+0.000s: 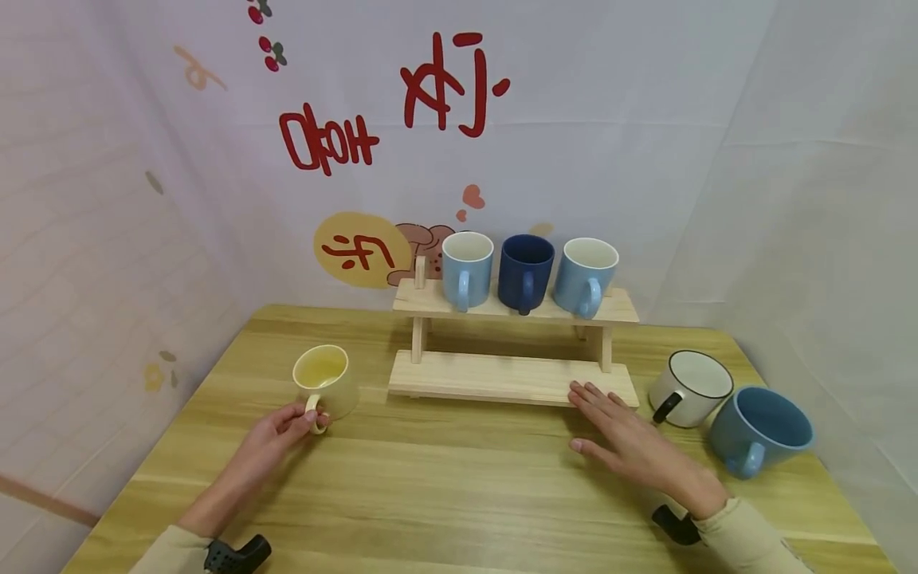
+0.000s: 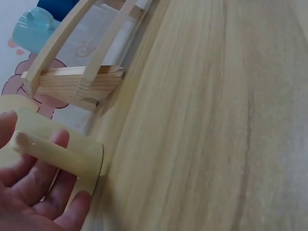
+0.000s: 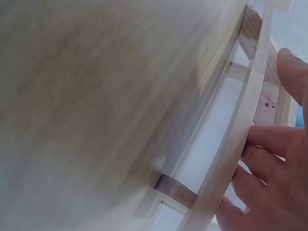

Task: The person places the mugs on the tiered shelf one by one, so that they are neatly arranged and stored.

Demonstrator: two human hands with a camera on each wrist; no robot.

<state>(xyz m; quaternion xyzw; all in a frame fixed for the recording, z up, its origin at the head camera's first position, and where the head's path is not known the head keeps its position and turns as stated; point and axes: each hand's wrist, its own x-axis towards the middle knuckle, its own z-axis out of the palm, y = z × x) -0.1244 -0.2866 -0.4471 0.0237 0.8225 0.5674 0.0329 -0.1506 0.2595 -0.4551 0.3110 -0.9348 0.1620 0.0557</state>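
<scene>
By its handle, my left hand (image 1: 278,432) holds a pale yellow mug (image 1: 339,394) at the left of the table. In the left wrist view the fingers (image 2: 58,192) curl about the handle, and the mug (image 2: 89,151) is close to the tabletop. My right hand (image 1: 631,445) lies palm down with fairly straight fingers, its fingertips on the front right of the wooden rack's lower board (image 1: 495,376). In the right wrist view its fingers (image 3: 269,139) touch the board's front edge (image 3: 240,139). Whether the mug touches the table is hard to tell.
On the rack's upper board stand a light blue mug (image 1: 468,275), a dark blue mug (image 1: 526,275) and another light blue mug (image 1: 582,279). Right of the rack are a white mug (image 1: 692,395) with a black handle and a wide blue cup (image 1: 749,438). A printed cloth (image 1: 610,119) hangs behind.
</scene>
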